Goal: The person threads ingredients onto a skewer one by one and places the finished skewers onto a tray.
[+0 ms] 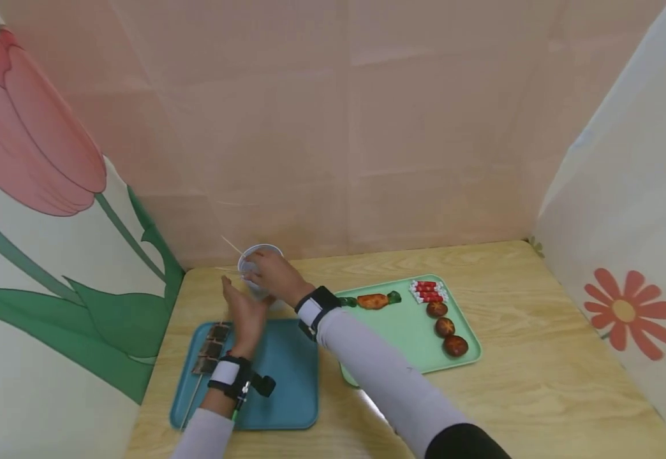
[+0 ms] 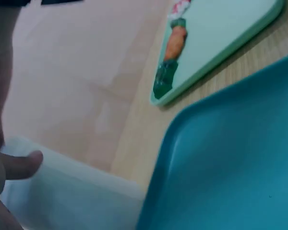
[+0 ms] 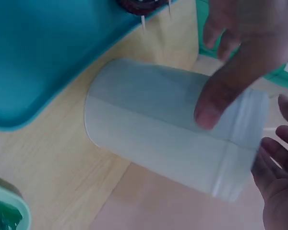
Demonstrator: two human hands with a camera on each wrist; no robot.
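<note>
A tall translucent white container (image 3: pixel 158 124) stands behind the blue tray (image 1: pixel 289 376). My left hand (image 1: pixel 245 319) holds its side, with the thumb (image 2: pixel 24 165) across the wall just below the rim. My right hand (image 1: pixel 275 274) is at the container's mouth, where its fingers (image 3: pixel 281 155) curl beside the rim. A thin wooden stick (image 1: pixel 231 245) juts up and left from the mouth near these fingertips. Whether the fingers pinch the stick cannot be made out. On the tray's left side lies a skewer with dark brown square pieces (image 1: pixel 211 349).
Right of the blue tray lies a light green tray (image 1: pixel 393 331). It carries an orange and green wrapped piece (image 1: pixel 372 301), red and white sticks (image 1: pixel 428 292) and three brown mushroom-like caps (image 1: pixel 444 327). A pinkish wall (image 1: pixel 367 159) rises along the table's back edge.
</note>
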